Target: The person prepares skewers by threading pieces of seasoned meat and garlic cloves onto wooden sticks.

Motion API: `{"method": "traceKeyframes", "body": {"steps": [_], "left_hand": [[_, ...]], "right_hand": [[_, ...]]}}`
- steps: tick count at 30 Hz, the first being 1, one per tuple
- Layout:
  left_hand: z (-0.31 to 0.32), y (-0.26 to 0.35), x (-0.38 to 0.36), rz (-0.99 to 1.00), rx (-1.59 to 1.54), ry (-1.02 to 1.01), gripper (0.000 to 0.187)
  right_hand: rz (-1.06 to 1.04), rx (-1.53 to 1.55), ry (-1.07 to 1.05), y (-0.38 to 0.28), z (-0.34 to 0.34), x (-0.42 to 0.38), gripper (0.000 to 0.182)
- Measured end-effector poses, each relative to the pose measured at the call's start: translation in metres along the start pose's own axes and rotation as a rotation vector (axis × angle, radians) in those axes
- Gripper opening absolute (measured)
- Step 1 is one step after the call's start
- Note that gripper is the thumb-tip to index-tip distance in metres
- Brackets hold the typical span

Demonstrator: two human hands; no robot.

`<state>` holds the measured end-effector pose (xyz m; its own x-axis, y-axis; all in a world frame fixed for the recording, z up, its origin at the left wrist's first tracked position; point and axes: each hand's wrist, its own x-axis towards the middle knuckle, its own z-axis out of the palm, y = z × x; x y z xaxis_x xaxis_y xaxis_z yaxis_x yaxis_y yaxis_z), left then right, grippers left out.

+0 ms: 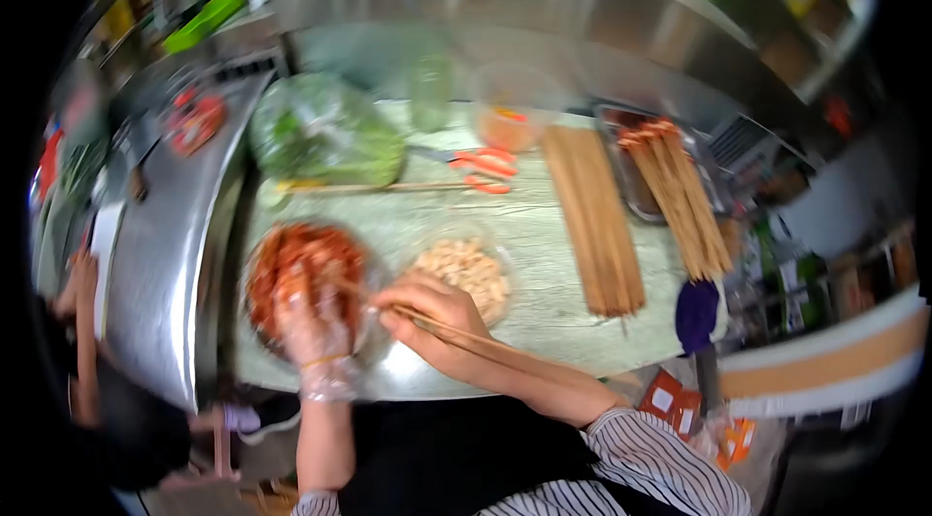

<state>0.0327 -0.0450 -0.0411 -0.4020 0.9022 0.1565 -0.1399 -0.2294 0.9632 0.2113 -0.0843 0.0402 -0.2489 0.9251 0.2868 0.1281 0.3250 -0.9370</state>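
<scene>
A clear plastic glove covers my left hand (313, 322), which reaches into a round bowl of red marinated meat (279, 268); its fingers are blurred among the pieces. My right hand (432, 317) is bare and closed around a thin wooden skewer (485, 343), whose front end points left toward the gloved fingers. Whether a piece is on the tip is too blurred to tell. Just beyond my right hand sits a clear bowl of pale chunks (468, 266).
Orange-handled scissors (485, 163), a bag of greens (325, 137) and a clear tub (510, 113) stand at the back. Bare skewers (594, 225) lie right, beside a metal tray (646, 200) with loaded skewers (680, 200). Another person's arm (85, 322) shows far left.
</scene>
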Motion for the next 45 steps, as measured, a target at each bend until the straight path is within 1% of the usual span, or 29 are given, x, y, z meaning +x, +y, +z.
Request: {"method": "traceKeyframes", "body": {"steps": [1, 2, 3, 4, 5, 8, 10, 12, 15, 17, 18, 20, 23, 24, 25, 26, 27, 28, 29, 31, 32, 33, 35, 37, 39, 40, 41, 43, 45], "left_hand": [[-0.011, -0.013, 0.005, 0.346, 0.507, -0.083, 0.034], [-0.018, -0.016, 0.005, 0.363, 0.611, -0.108, 0.036], [-0.006, 0.003, 0.004, 0.077, 0.070, -0.131, 0.040], [0.005, 0.022, 0.002, -0.171, -0.492, -0.013, 0.044], [0.003, 0.022, 0.003, -0.183, -0.531, -0.086, 0.048], [-0.007, 0.015, 0.002, -0.210, -0.389, -0.106, 0.057], [-0.012, 0.012, 0.003, -0.239, -0.377, -0.145, 0.058], [-0.014, 0.006, 0.004, -0.274, -0.349, -0.176, 0.060], [-0.009, 0.002, 0.001, -0.296, -0.383, -0.143, 0.062], [-0.002, 0.003, -0.001, -0.298, -0.359, -0.122, 0.062], [-0.001, 0.002, -0.001, -0.304, -0.364, -0.119, 0.061], [0.003, 0.003, -0.002, -0.306, -0.361, -0.115, 0.059], [0.005, 0.005, -0.002, -0.288, -0.344, -0.100, 0.058], [0.005, 0.005, 0.000, -0.238, -0.344, -0.103, 0.057], [0.005, 0.006, 0.001, -0.189, -0.344, -0.105, 0.056], [0.009, 0.015, 0.001, -0.193, -0.336, -0.104, 0.056], [0.013, 0.027, 0.000, -0.137, -0.303, -0.092, 0.056], [0.014, 0.037, -0.001, -0.082, -0.266, -0.078, 0.055], [0.014, 0.042, 0.000, -0.085, -0.254, -0.072, 0.055], [0.011, 0.049, 0.001, -0.038, -0.194, -0.079, 0.060], [0.007, 0.046, 0.002, -0.014, -0.192, -0.099, 0.060], [0.003, 0.044, 0.002, -0.014, -0.190, -0.096, 0.060], [-0.004, 0.040, 0.001, -0.019, -0.205, -0.124, 0.060], [-0.012, 0.038, 0.000, -0.015, -0.214, -0.118, 0.060], [-0.011, 0.044, -0.002, -0.053, -0.231, -0.074, 0.060], [-0.013, 0.046, -0.001, -0.055, -0.233, -0.065, 0.060], [-0.014, 0.049, 0.000, -0.055, -0.254, -0.066, 0.061], [-0.018, 0.052, 0.000, -0.058, -0.273, -0.057, 0.062], [-0.021, 0.054, 0.000, -0.039, -0.274, -0.067, 0.061]], "right_hand": [[0.186, 0.204, -0.030, -0.002, -0.009, -0.008, 0.015], [0.182, 0.175, 0.008, 0.000, -0.018, -0.018, 0.015], [0.197, 0.305, 0.122, 0.006, -0.027, -0.029, 0.016], [0.206, 0.442, 0.228, 0.012, -0.038, -0.038, 0.017], [0.188, 0.438, 0.324, 0.015, -0.051, -0.046, 0.018], [0.077, 0.418, 0.632, 0.017, -0.105, -0.063, 0.020], [0.082, 0.446, 0.894, 0.022, -0.150, -0.064, 0.022], [0.021, 0.432, 1.020, 0.034, -0.196, -0.056, 0.026], [-0.033, 0.509, 1.091, 0.087, -0.268, -0.047, 0.029], [0.075, 0.587, 1.253, 0.114, -0.299, -0.038, 0.034], [0.073, 0.594, 1.256, 0.122, -0.308, -0.033, 0.034], [0.103, 0.605, 1.365, 0.131, -0.317, -0.024, 0.034], [0.079, 0.655, 1.392, 0.135, -0.319, -0.025, 0.034], [0.101, 0.806, 1.374, 0.134, -0.317, -0.029, 0.033], [0.107, 0.807, 1.378, 0.133, -0.315, -0.033, 0.033], [0.197, 0.762, 1.159, 0.132, -0.312, -0.036, 0.031], [0.285, 0.716, 0.938, 0.132, -0.307, -0.040, 0.030], [0.358, 0.606, 0.866, 0.118, -0.290, -0.037, 0.024], [0.370, 0.614, 0.863, 0.116, -0.280, -0.033, 0.024], [0.548, -0.138, 0.563, 0.113, -0.263, -0.025, 0.025], [0.612, -0.440, 0.574, 0.113, -0.250, -0.020, 0.022], [0.612, -0.438, 0.571, 0.116, -0.247, -0.018, 0.022], [0.512, -1.236, 0.379, 0.132, -0.248, -0.011, 0.022], [0.455, -1.223, 0.380, 0.136, -0.254, -0.009, 0.022], [0.577, -0.986, 0.393, 0.127, -0.258, -0.007, 0.021], [0.676, -0.841, 0.400, 0.119, -0.259, -0.006, 0.019], [0.675, -0.846, 0.391, 0.122, -0.264, -0.008, 0.019], [0.716, -0.570, 0.464, 0.129, -0.276, -0.013, 0.017], [0.717, -0.590, 0.465, 0.131, -0.284, -0.018, 0.019]]}}
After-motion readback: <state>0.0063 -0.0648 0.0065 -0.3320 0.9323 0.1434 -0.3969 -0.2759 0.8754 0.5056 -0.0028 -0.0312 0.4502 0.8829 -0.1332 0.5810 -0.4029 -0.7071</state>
